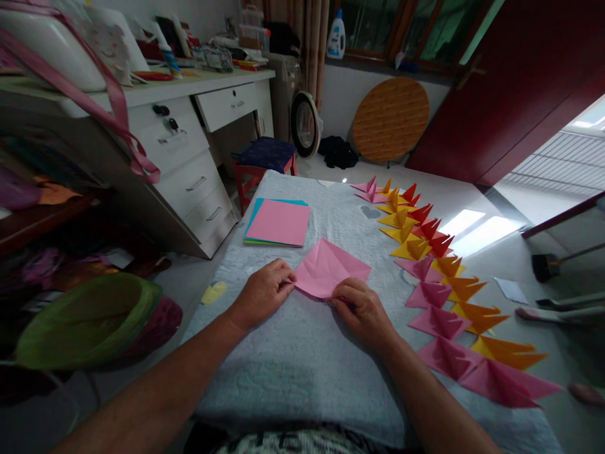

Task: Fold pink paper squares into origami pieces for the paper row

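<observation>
A creased pink sheet of origami paper lies partly lifted on the cloth-covered table. My left hand pinches its left corner between thumb and fingers. At the near right edge, my right hand grips the same sheet, its fingertips partly hiding that edge. Just beyond, a stack of square paper has pink on top, with blue and green edges showing beneath. Folded paper cranes stand in rows along the right side, among them a pink crane, a yellow crane and a red crane.
A yellow scrap rests at the table's left edge. On the floor to the left stands a green-lined bin. Behind are a white desk, a stool and a washing machine with its round door ajar.
</observation>
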`<control>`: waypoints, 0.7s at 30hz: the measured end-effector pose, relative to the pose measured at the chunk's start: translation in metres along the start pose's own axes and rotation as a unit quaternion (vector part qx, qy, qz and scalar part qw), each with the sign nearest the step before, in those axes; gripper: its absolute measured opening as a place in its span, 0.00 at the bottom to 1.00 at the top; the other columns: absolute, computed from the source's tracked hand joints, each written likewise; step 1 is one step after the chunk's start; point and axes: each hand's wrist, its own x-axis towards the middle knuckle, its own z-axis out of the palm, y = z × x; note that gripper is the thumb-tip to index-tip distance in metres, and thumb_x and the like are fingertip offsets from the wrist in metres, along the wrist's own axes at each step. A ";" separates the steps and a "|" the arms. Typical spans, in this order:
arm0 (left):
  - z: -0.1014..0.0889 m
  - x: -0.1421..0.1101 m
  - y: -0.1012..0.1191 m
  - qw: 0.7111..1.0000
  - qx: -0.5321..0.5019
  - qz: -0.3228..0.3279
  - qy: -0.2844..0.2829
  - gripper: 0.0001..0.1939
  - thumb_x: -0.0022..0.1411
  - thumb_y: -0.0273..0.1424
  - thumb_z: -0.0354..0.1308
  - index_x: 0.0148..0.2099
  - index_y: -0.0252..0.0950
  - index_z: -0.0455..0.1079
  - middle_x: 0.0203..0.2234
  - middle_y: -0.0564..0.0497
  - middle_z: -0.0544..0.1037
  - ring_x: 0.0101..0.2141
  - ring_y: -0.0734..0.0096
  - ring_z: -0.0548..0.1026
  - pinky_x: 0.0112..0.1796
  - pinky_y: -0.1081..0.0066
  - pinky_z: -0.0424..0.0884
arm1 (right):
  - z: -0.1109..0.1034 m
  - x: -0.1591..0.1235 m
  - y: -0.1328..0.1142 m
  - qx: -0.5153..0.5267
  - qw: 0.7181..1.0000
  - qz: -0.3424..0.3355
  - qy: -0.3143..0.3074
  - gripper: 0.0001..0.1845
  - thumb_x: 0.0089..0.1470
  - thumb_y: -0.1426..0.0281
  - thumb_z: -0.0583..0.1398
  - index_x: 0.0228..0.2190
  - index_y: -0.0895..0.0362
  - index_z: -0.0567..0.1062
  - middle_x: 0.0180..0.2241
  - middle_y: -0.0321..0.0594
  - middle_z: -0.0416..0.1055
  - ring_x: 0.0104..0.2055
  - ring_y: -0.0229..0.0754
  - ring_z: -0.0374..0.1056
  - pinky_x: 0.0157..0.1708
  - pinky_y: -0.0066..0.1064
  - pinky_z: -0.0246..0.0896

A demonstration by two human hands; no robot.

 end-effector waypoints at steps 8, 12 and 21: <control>0.004 -0.001 -0.002 0.998 0.002 -0.028 0.052 0.19 0.51 0.17 0.53 0.46 0.37 0.67 0.39 0.51 0.72 0.28 0.73 0.70 0.34 0.71 0.71 | 0.000 -0.002 -0.003 -0.018 0.999 -0.006 -0.035 0.03 0.56 0.75 0.61 0.31 0.55 0.75 0.33 0.40 0.73 0.37 0.43 0.67 0.40 0.36 0.61; 0.004 -0.001 -0.004 0.997 0.011 -0.039 0.062 0.22 0.49 0.16 0.51 0.47 0.37 0.66 0.40 0.49 0.73 0.30 0.72 0.72 0.36 0.70 0.72 | 0.000 -0.002 -0.004 -0.031 0.998 -0.009 -0.055 0.02 0.55 0.74 0.63 0.32 0.56 0.76 0.35 0.40 0.73 0.39 0.43 0.66 0.41 0.37 0.59; -0.003 -0.001 0.004 0.996 -0.055 -0.066 0.008 0.20 0.57 0.24 0.52 0.52 0.35 0.69 0.39 0.49 0.77 0.36 0.67 0.75 0.40 0.68 0.72 | -0.001 -0.003 -0.008 -0.044 0.996 -0.004 -0.082 0.07 0.52 0.77 0.63 0.35 0.56 0.76 0.38 0.41 0.72 0.42 0.45 0.65 0.43 0.39 0.57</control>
